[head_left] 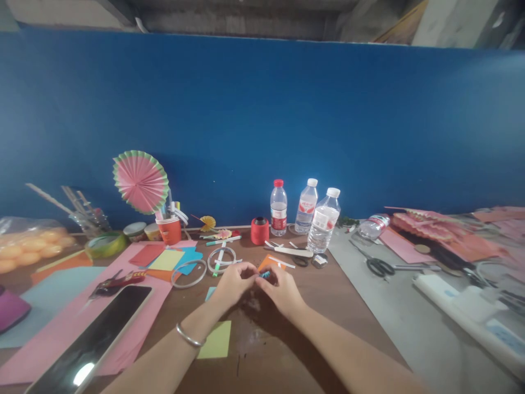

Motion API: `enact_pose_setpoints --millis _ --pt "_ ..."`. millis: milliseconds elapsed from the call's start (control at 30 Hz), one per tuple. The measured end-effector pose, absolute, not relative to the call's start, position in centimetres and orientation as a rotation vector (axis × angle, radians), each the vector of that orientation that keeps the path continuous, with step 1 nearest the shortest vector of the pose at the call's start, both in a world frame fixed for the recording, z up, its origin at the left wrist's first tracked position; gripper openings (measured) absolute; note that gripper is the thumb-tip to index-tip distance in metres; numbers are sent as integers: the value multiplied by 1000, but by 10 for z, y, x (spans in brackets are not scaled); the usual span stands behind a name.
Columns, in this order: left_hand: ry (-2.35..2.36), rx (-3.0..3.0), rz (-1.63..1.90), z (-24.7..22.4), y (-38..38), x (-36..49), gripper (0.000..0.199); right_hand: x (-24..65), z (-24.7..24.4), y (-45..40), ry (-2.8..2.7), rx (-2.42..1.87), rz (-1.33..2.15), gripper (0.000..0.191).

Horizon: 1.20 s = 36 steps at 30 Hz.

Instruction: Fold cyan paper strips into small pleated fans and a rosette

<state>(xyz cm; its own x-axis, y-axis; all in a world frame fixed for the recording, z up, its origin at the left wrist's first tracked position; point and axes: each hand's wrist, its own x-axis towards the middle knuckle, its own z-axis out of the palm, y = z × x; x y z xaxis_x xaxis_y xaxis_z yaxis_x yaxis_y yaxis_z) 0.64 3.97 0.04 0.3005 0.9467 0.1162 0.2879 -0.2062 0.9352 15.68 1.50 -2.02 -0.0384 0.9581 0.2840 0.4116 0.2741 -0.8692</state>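
1. at the centre of the frame, a small blue piece sits right at the fingertips, between the person's two hands. the right hand seems to pinch it narrowly between thumb and forefinger.
2. the left hand meets it from the left, fingertips drawn close together; whether they also grip the piece cannot be told, as the fingers hide the contact.
3. the piece lies nearer the right hand, just left of its fingertips. its visible part seems to run left to right, rising slightly to the right, but too little shows to be sure of its long axis.
4. just beyond the fingers lies orange paper; a yellow-green sheet lies near the left forearm, lower centre.
5. farther up, right of centre, stand a red-capped bottle with a red-and-white label, a middle bottle with a red mark, and a nearer bottle with a pale label. their lettering is too small to read.
6. at left, the orange-red cup bears pale print, also unreadable; at right, the lying bottle has a reddish label, its wording blurred.
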Motion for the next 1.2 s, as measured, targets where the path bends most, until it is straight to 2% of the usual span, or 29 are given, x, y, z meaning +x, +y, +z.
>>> enact_pose_setpoints --millis 267,367,933,1200 --pt "1134 1749 944 3 36 10 13 158 -27 19 -1492 -1261 787 16" --pt "1133 1694 942 1 37 11 13 157 -29 20 -1437 -1239 852 15" --pt "1002 1355 915 -2 37 11 18 157 -27 19 -1447 -1251 711 14" --pt "938 1201 890 1 40 11 20 157 -29 20 -1412 -1222 788 14"
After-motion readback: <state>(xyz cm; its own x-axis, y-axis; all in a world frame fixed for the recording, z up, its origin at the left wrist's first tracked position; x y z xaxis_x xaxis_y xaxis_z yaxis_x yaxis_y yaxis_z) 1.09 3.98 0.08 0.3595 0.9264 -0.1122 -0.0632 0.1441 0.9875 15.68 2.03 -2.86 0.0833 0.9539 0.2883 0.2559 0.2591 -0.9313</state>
